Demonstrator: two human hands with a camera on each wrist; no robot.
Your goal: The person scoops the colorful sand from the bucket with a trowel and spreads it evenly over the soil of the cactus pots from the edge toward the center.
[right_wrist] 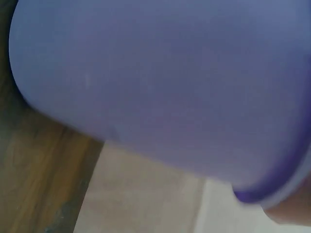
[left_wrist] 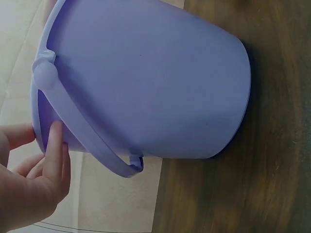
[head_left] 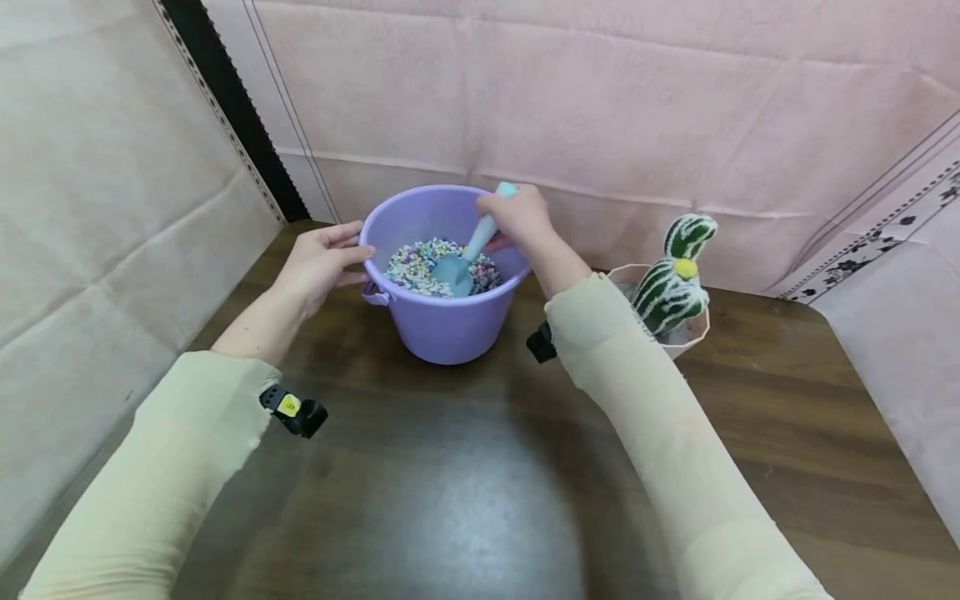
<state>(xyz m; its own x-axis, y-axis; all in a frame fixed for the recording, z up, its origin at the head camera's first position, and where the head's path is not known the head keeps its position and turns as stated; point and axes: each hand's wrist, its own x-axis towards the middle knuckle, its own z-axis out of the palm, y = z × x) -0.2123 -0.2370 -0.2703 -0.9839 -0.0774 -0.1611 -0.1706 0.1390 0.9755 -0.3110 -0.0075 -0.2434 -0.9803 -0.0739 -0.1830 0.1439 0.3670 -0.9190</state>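
Observation:
A lilac bucket stands upright on the table, holding many small pastel beads. My left hand pinches the bucket's rim on its left side; in the left wrist view the thumb lies at the rim and the fingers sit against the outer wall, near the lowered handle. Over the right rim, my right hand grips the handle of a light blue scoop, whose bowl is down among the beads. In the right wrist view the bucket wall hides most of that hand.
Behind my right forearm stands a pale pot with a knitted green-and-white cactus in it. The brown wooden table meets pale cloth walls at the back and both sides.

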